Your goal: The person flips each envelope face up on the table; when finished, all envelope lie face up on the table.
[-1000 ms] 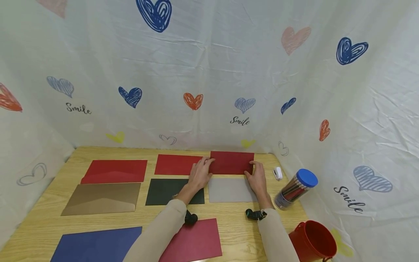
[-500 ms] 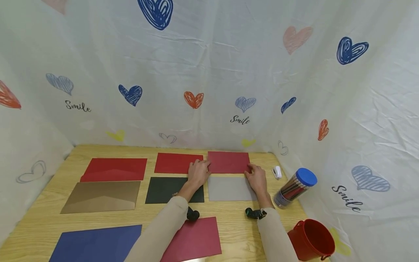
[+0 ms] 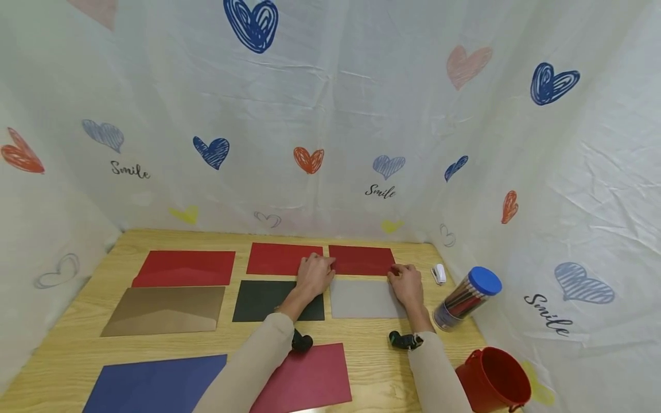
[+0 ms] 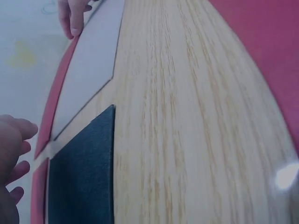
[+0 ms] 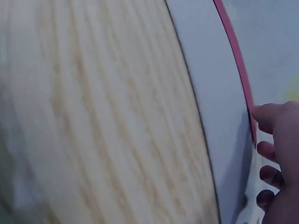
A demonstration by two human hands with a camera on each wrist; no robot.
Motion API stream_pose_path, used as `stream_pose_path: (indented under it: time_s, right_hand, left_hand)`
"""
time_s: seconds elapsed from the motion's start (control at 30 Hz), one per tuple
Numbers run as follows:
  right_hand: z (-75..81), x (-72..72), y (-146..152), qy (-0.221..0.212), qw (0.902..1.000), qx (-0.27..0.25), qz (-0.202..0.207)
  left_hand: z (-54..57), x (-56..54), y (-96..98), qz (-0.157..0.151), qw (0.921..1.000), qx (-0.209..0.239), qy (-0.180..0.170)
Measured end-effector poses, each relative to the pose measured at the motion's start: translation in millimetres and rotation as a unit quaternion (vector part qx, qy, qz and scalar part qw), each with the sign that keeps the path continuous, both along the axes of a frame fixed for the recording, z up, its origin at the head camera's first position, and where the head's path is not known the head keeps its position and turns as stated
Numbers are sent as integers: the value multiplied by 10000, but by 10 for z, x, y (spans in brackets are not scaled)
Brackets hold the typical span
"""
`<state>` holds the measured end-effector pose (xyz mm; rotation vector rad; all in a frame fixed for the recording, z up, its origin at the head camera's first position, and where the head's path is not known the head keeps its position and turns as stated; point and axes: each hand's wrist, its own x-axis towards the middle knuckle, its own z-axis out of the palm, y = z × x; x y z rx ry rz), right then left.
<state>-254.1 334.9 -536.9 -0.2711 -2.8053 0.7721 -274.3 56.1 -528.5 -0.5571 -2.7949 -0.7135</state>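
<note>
A flat dark red paper rectangle (image 3: 360, 260) lies at the back of the table, right of a brighter red one (image 3: 273, 259). My left hand (image 3: 314, 275) is at its left end, reaching over a dark green rectangle (image 3: 258, 301); in the left wrist view its fingers (image 4: 29, 128) are loosely bent beside the red strip. My right hand (image 3: 408, 284) is at the right end, over a light grey rectangle (image 3: 361, 299). In the right wrist view a fingertip (image 5: 258, 112) touches the dark red edge, while the other fingers bend loosely.
Further left lie red (image 3: 186, 268) and brown (image 3: 165, 310) flat pieces. Blue (image 3: 160, 384) and crimson (image 3: 315, 378) pieces lie near the front. A small white stapler-like object (image 3: 439, 274), a blue-lidded pencil jar (image 3: 467, 298) and a red bucket (image 3: 490, 378) stand at right.
The dark red piece has come down and slightly toward me, from raised and tilted to flat on the table. Both hands have lowered a little with it, their fingers loosening at its ends.
</note>
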Motion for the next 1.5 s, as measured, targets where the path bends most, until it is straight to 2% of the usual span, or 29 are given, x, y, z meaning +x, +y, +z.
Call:
stream_pose_path:
  time_s: [0.1, 0.23, 0.43, 0.63, 0.77, 0.87, 0.93, 1.03, 1.17, 1.23, 1.5]
  right_hand:
    - [78, 65, 24, 52, 9999, -72, 95]
    - [225, 221, 29, 196, 9987, -357, 297]
    - [346, 499, 41, 173, 9972, -608, 408]
    - [307, 683, 93, -297, 9979, -491, 309]
    - [221, 758, 136, -701, 9965, -379, 240]
    - [178, 794, 148, -747, 9963, -368, 214]
    - [167, 807, 143, -651, 9969, -408, 166]
    - [164, 811, 127, -523, 9974, -471, 115]
    - [161, 789, 104, -563, 9969, -541, 68]
    - [157, 777, 101, -654, 9958, -632, 21]
    - [161, 762, 105, -853, 9892, -1193, -20]
  left_hand:
    - [70, 56, -39, -143, 9996, 221, 59]
    - [147, 160, -141, -340, 9987, 375, 94]
    - [199, 386, -297, -735, 9970, -78, -225]
    - [159, 523, -315, -980, 9916, -557, -627]
    - [115, 547, -285, -951, 9894, -834, -713]
    - [95, 560, -261, -901, 9894, -885, -714]
    - [95, 575, -246, -945, 9897, -741, -784]
    - [114, 604, -227, -1078, 9893, -297, -938]
    - [126, 626, -214, -1168, 9844, 408, -1253]
    - [120, 628, -210, -1164, 9818, 603, -1371]
    - [124, 597, -230, -1118, 9797, 722, -1498]
